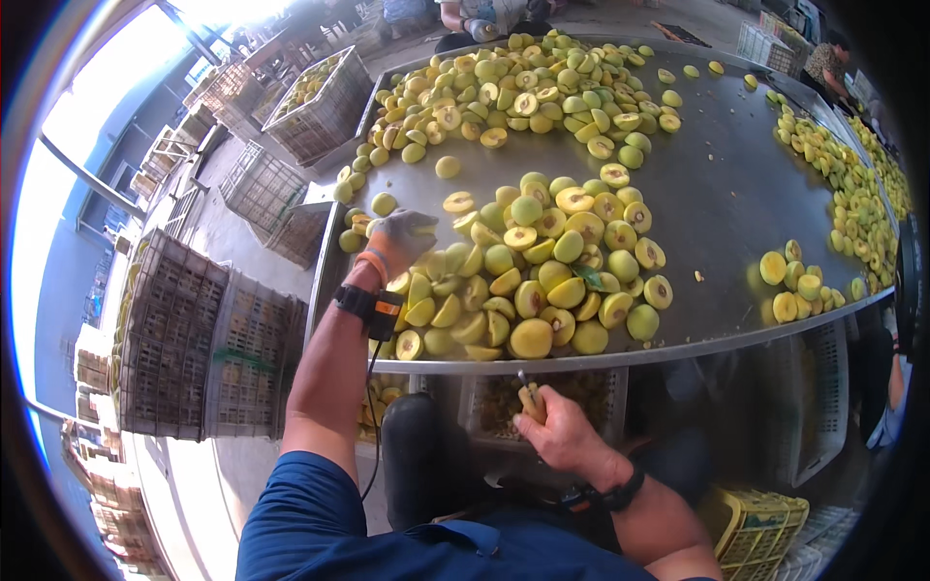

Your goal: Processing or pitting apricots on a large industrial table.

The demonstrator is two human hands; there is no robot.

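My gloved left hand [402,238] is over the near left part of a metal table [697,218], its fingers curled around a piece of yellow-green fruit that shows only partly. Below the table's near edge, my bare right hand [567,436] grips a small tool [532,403] with a yellowish handle and a short metal tip. Halved yellow-green stone fruits [530,338], some with brown pit cavities showing, lie heaped beside my left hand. A green leaf [588,277] rests among them. Another heap [523,102] covers the table's far side.
Under the table edge stands a crate [617,407] with small pieces inside. Stacked plastic crates [174,341] stand at the left, and a yellow crate [763,523] at the lower right. More fruit [857,203] lines the table's right side. Other people work across the table and at the right.
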